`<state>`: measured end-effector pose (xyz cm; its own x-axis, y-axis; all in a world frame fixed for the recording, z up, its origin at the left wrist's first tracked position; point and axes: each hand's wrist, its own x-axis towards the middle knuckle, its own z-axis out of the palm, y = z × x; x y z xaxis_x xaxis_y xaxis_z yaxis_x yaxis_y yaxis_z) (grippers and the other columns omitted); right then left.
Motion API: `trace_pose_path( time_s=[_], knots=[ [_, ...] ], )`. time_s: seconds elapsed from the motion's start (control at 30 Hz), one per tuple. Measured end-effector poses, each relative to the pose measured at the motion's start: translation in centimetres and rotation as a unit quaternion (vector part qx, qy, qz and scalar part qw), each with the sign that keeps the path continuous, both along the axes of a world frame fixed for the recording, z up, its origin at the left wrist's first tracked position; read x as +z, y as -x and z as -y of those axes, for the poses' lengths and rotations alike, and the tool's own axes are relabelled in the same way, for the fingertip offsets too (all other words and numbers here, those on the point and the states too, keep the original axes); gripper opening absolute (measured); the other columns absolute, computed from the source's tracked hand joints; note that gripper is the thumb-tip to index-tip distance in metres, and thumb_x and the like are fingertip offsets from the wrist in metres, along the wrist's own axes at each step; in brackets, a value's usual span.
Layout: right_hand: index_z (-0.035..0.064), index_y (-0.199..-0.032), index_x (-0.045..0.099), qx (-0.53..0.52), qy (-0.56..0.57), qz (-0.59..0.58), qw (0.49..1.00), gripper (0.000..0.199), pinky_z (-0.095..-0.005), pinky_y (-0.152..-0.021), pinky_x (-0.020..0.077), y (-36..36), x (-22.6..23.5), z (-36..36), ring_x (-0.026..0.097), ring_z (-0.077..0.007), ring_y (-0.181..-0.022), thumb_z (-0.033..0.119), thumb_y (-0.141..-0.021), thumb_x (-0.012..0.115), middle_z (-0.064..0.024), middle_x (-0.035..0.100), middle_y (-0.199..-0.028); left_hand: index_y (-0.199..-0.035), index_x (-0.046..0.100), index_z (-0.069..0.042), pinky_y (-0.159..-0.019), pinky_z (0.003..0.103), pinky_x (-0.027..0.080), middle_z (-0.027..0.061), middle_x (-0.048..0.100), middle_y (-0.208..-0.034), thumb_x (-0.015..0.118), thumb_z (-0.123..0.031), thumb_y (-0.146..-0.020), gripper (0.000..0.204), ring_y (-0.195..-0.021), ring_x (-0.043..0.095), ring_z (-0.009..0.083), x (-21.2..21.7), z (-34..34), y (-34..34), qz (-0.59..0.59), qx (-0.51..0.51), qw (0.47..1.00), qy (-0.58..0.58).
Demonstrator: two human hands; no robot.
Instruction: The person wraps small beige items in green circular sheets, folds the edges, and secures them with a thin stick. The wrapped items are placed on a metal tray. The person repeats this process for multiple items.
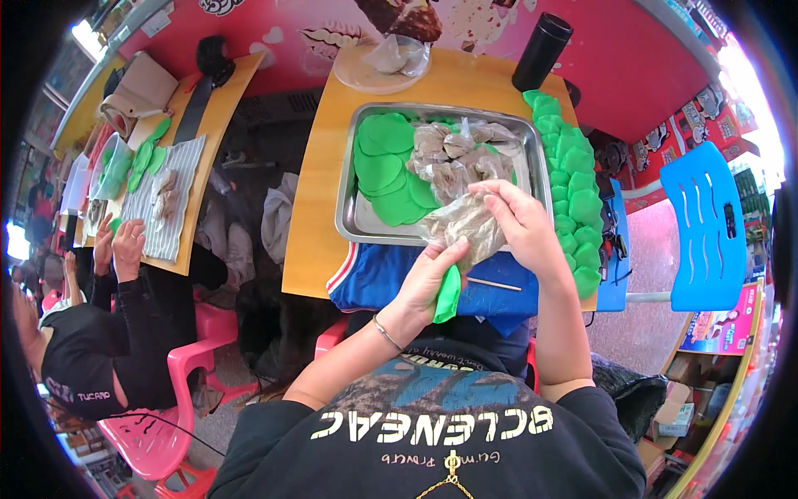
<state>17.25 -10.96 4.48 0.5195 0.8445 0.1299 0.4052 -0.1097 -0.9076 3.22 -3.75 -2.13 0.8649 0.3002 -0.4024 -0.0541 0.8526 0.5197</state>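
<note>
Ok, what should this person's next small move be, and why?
Probably lower the clear bag onto the similar bags in the metal tray: the left hand and right hand are both on it, while a green piece hangs below the left. That would likely free the right hand for that piece.

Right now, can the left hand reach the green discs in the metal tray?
Probably yes: nothing covers the outermost green discs at the metal tray's left side, though the left hand holds a green piece and touches a plastic bag.
</note>
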Motion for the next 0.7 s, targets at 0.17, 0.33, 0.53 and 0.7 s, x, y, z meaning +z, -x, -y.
trace_pose_path(
  time_s=[0.17, 0.33, 0.53, 0.7],
  knots=[
    [0.0064, -0.102, 0.053, 0.064, -0.014, -0.316, 0.947, 0.039, -0.0231, -0.076, 0.0425, 0.3, -1.2, 1.5, 0.051, -0.0076, -0.087, 0.025, -0.074, 0.073, -0.0003, 0.055, -0.094, -0.106, 0.059, -0.006, -0.073, 0.022, 0.046, -0.0001, 0.063, -0.098, 0.061, -0.010, -0.084, 0.022, -0.087, 0.057, 0.0054, 1.1, 0.1, 0.8, 0.074, -0.003, 0.994, -0.083],
    [0.0056, -0.097, 0.054, 0.165, 0.134, -0.289, 0.933, 0.028, -0.0207, -0.064, 0.0424, -0.4, -1.5, 2.3, 0.049, -0.0049, -0.074, 0.022, -0.079, 0.069, 0.0019, 0.054, -0.083, -0.112, 0.054, -0.005, -0.070, 0.020, 0.044, 0.0013, 0.059, -0.100, 0.059, -0.021, -0.087, 0.031, -0.082, 0.054, 0.0055, 1.1, 0.0, 1.0, 0.054, 0.000, 0.986, -0.155],
    [0.0082, -0.111, 0.052, -0.042, 0.015, -0.398, 0.916, 0.024, -0.0199, -0.054, 0.0432, 0.4, -1.2, 3.3, 0.056, -0.0078, -0.065, 0.021, -0.090, 0.054, -0.0019, 0.062, -0.087, -0.115, 0.049, -0.001, -0.079, 0.023, 0.042, 0.0047, 0.054, -0.102, 0.062, -0.046, -0.081, 0.058, -0.091, 0.049, 0.0098, 1.4, -3.0, 1.9, 0.101, -0.044, 0.979, -0.174],
    [0.0053, -0.118, 0.050, 0.012, -0.046, -0.415, 0.909, 0.037, -0.0199, -0.059, 0.0451, 0.4, -2.7, 4.5, 0.058, -0.0081, -0.075, 0.021, -0.086, 0.061, -0.0053, 0.063, -0.096, -0.100, 0.055, -0.006, -0.079, 0.028, 0.044, 0.0036, 0.058, -0.096, 0.057, -0.022, -0.089, 0.020, -0.088, 0.054, 0.0117, 1.4, -4.0, 1.7, 0.140, -0.005, 0.984, -0.114]
  ],
)
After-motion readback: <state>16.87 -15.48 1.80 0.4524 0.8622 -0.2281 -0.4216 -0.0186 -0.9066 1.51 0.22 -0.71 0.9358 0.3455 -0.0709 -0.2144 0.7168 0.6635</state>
